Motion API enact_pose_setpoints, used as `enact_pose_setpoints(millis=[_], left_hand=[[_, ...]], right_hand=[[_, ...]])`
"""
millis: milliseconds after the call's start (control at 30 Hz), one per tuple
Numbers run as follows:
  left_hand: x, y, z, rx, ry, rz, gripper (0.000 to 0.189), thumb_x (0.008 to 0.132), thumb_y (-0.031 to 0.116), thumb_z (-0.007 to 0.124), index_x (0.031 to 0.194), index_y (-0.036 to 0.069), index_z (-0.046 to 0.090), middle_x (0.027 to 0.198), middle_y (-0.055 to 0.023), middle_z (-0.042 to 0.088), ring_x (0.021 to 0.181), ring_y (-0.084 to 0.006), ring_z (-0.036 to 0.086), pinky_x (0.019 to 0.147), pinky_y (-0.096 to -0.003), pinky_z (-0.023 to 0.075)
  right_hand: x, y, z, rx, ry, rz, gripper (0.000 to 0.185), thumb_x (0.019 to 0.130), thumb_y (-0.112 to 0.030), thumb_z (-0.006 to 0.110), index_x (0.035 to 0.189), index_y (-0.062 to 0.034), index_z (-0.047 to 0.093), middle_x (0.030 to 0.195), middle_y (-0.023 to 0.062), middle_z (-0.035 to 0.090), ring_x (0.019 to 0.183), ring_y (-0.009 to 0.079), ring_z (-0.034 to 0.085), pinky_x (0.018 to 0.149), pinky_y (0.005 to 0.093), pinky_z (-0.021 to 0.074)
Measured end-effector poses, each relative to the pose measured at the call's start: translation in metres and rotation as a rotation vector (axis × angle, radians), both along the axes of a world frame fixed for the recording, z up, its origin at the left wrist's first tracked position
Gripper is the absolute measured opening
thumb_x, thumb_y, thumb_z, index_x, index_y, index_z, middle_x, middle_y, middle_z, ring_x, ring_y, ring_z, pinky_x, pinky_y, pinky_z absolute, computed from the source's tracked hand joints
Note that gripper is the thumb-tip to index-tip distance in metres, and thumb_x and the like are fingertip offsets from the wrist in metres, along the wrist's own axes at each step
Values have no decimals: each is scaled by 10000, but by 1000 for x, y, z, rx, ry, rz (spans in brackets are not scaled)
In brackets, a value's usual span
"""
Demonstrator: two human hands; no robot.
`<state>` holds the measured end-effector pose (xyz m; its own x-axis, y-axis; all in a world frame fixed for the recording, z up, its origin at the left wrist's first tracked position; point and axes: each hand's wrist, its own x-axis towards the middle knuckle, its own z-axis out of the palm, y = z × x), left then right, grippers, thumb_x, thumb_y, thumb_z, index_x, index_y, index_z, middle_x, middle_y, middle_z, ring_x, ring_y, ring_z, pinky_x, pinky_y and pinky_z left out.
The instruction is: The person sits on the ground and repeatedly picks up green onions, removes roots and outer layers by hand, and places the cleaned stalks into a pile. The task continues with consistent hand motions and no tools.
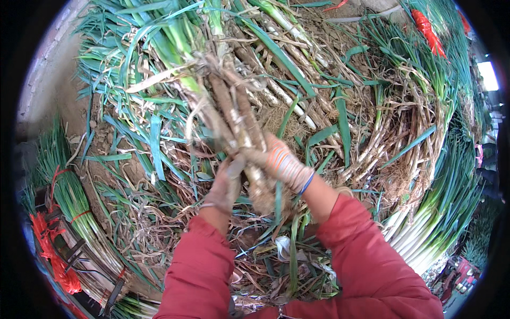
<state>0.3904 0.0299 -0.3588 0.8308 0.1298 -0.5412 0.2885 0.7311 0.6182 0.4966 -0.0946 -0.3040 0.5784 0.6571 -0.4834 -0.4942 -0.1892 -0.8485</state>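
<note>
Both my hands wear dirty knit work gloves and meet on a small handful of unpeeled green onions. My left hand grips the stalks from the left, low on the white shafts. From the right, my right hand closes around the same stalks just above the soil-covered root ends, which hang below the hands. The green leaves point away from me over a heap of more onions. Blur softens the held stalks and my left fingers.
Untrimmed onions lie beyond my hands. Cleaned white-stemmed onions are at the right. A tied bundle lies at the left near red plastic twine and a metal-and-wood frame. Stripped dry leaves cover the soil.
</note>
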Motion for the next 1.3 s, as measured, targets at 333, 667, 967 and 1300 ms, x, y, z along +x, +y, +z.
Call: enact_pose_setpoints(millis=[333, 667, 967, 1300], left_hand=[[-33, 39, 60, 134, -59, 67, 701, 744, 185, 729, 1342, 14, 406, 1225, -81, 559, 1057, -223, 569, 932, -339, 463], [30, 5, 24, 802, 174, -143, 761, 611, 117, 807, 1280, -19, 472, 1145, -136, 599, 1032, -242, 559, 920, -330, 436], [51, -33, -32, 243, 387, -28, 654, 623, 194, 852, 1164, -17, 552, 1002, -108, 652, 919, -172, 589, 800, -304, 475], [17, 9, 35, -189, 70, 139, 524, 774, 114, 704, 1256, 36, 514, 1090, -73, 607, 914, -252, 614, 826, -333, 508]], right_hand=[[-17, 30, 44, -296, -524, 452, 567, 731, -513, 649, 884, 31, 602, 890, 241, 616, 825, 320, 636, 778, 397, 501], [96, -14, -54, -754, -986, 7, 702, 802, -444, 638, 1268, 45, 445, 1129, 296, 571, 1054, 420, 552, 905, 456, 440], [126, 1, -58, -817, -843, 196, 726, 785, -535, 622, 1188, 58, 512, 1035, 236, 628, 966, 363, 604, 856, 413, 465], [103, 22, 10, -274, -241, 290, 544, 815, -304, 666, 1250, -4, 539, 1124, 59, 605, 1004, 134, 544, 915, 289, 418]])
